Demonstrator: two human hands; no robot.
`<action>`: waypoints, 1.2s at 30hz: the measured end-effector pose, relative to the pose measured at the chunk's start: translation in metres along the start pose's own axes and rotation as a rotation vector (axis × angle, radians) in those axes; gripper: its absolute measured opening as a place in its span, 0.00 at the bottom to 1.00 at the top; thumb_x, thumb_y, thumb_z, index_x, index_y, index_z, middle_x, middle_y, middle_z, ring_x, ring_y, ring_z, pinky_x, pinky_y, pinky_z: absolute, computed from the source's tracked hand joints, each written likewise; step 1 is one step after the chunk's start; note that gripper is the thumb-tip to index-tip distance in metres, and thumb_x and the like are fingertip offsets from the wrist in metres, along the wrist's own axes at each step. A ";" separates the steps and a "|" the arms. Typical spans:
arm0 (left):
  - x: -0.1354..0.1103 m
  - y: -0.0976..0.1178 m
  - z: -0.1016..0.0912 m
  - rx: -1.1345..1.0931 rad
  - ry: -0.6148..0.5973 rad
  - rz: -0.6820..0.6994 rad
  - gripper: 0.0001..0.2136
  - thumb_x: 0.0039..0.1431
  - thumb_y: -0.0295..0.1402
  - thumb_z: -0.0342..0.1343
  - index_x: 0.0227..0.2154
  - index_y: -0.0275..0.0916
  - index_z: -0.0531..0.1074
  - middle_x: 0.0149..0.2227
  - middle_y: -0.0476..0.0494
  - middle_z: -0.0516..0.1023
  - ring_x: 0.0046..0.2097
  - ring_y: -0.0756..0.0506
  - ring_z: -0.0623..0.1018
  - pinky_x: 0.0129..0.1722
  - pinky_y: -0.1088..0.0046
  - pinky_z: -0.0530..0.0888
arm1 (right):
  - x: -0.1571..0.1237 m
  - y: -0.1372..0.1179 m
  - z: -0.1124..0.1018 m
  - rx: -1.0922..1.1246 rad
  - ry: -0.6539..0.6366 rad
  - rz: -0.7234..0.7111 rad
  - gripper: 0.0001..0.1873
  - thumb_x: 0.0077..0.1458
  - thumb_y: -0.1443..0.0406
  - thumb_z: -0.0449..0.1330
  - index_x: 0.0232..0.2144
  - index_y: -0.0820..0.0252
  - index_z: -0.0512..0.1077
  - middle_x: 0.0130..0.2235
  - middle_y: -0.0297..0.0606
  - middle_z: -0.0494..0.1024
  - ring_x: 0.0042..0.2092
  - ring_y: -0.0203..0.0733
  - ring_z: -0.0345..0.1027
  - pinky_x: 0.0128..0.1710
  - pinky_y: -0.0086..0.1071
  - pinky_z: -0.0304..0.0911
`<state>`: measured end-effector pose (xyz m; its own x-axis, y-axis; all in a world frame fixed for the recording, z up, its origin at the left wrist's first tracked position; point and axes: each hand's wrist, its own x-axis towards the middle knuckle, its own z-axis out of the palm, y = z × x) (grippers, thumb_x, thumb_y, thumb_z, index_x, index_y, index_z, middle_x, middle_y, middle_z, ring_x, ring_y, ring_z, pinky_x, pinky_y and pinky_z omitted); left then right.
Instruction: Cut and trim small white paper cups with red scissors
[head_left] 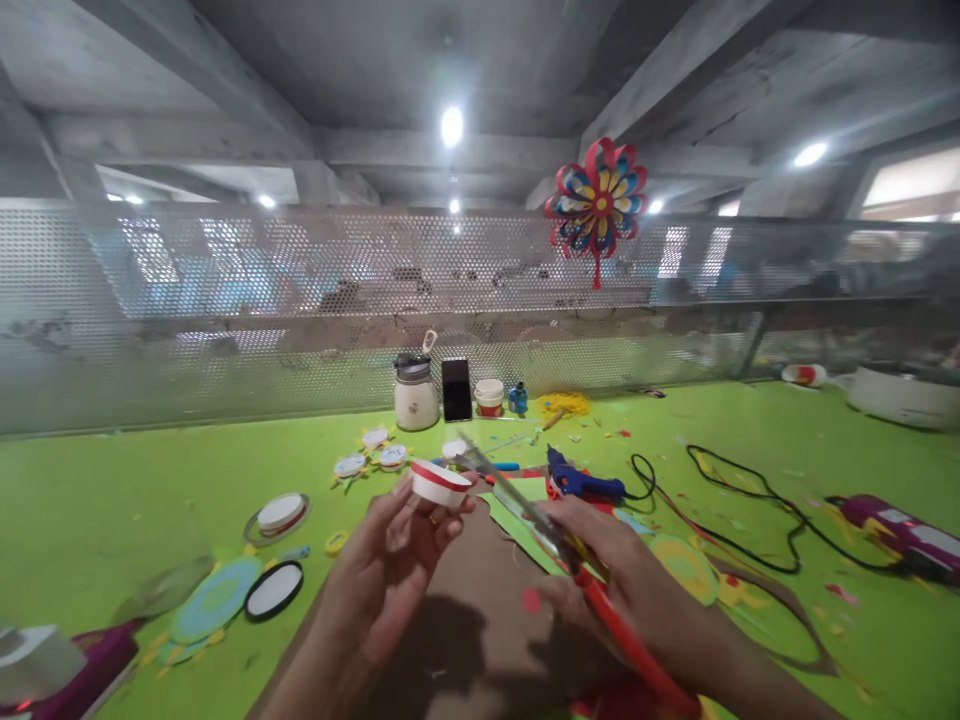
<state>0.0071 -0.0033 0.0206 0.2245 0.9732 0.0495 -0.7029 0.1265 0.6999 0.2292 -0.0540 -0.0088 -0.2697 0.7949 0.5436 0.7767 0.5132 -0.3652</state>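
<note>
My left hand (394, 560) is raised above the table, its fingertips pinched on a small round white piece with a red band (439, 482). My right hand (611, 565) is closed round the red handles of a pair of scissors (525, 505). The metal blades point up and left, and their tip lies right beside the white and red piece. A brown board (480, 600) lies on the green table (112, 490) under both hands.
A blue glue gun (581, 483) with a black cord (750, 500) lies behind the scissors. Round paper discs (281, 515) and coloured scraps dot the left side. A white jar (415, 394), a dark phone (456, 388) and a small cup stand by the mesh wall, where a paper pinwheel (598, 203) hangs.
</note>
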 end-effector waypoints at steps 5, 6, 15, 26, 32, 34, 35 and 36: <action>0.002 -0.005 -0.002 0.076 0.010 0.073 0.07 0.51 0.29 0.66 0.34 0.33 0.80 0.35 0.41 0.82 0.35 0.46 0.79 0.31 0.74 0.79 | 0.005 0.004 0.002 -0.097 -0.088 0.012 0.30 0.55 0.49 0.62 0.56 0.53 0.69 0.46 0.46 0.75 0.39 0.48 0.72 0.37 0.39 0.71; 0.002 -0.006 -0.003 0.095 0.021 0.076 0.08 0.51 0.29 0.67 0.35 0.33 0.80 0.36 0.41 0.82 0.35 0.47 0.79 0.31 0.74 0.78 | 0.005 0.004 0.003 -0.109 -0.095 0.010 0.30 0.56 0.49 0.61 0.57 0.53 0.68 0.46 0.46 0.75 0.39 0.48 0.72 0.37 0.40 0.71; 0.004 -0.013 -0.017 0.248 0.055 -0.071 0.10 0.56 0.34 0.63 0.38 0.35 0.81 0.42 0.37 0.81 0.39 0.45 0.78 0.38 0.70 0.77 | 0.000 0.008 0.006 -0.204 -0.102 -0.020 0.31 0.57 0.48 0.60 0.58 0.56 0.70 0.38 0.45 0.76 0.35 0.48 0.72 0.34 0.40 0.71; 0.008 -0.015 -0.010 0.308 0.116 -0.087 0.12 0.53 0.35 0.66 0.40 0.37 0.81 0.41 0.38 0.83 0.42 0.42 0.80 0.37 0.72 0.77 | -0.006 0.017 0.008 -0.240 -0.085 -0.033 0.33 0.60 0.43 0.51 0.58 0.56 0.68 0.40 0.48 0.75 0.34 0.50 0.73 0.32 0.45 0.71; 0.008 -0.013 -0.010 0.287 0.185 -0.050 0.11 0.55 0.34 0.64 0.40 0.35 0.81 0.43 0.36 0.82 0.39 0.45 0.79 0.35 0.73 0.78 | -0.006 0.016 0.006 -0.251 -0.113 -0.041 0.33 0.60 0.43 0.53 0.57 0.57 0.69 0.40 0.49 0.75 0.34 0.50 0.72 0.32 0.44 0.71; 0.007 -0.013 -0.009 0.290 0.192 -0.047 0.10 0.55 0.33 0.64 0.40 0.36 0.81 0.43 0.37 0.83 0.39 0.44 0.80 0.36 0.73 0.79 | -0.008 0.018 0.007 -0.243 -0.113 -0.037 0.32 0.59 0.45 0.56 0.58 0.56 0.68 0.40 0.48 0.75 0.35 0.49 0.71 0.35 0.42 0.70; 0.006 -0.013 -0.009 0.292 0.192 -0.046 0.10 0.55 0.33 0.64 0.40 0.36 0.81 0.43 0.37 0.83 0.40 0.44 0.80 0.37 0.72 0.79 | -0.009 0.019 0.008 -0.237 -0.109 -0.036 0.32 0.59 0.46 0.57 0.58 0.56 0.68 0.40 0.48 0.75 0.35 0.48 0.71 0.35 0.42 0.70; 0.006 -0.013 -0.008 0.293 0.188 -0.048 0.10 0.55 0.33 0.64 0.40 0.37 0.81 0.43 0.37 0.83 0.41 0.43 0.80 0.39 0.71 0.79 | -0.009 0.019 0.008 -0.233 -0.102 -0.037 0.32 0.58 0.46 0.58 0.58 0.56 0.68 0.41 0.48 0.75 0.35 0.48 0.71 0.36 0.42 0.70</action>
<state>0.0125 0.0021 0.0064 0.1053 0.9892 -0.1020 -0.4652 0.1396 0.8741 0.2421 -0.0488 -0.0272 -0.3472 0.8118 0.4696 0.8724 0.4633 -0.1558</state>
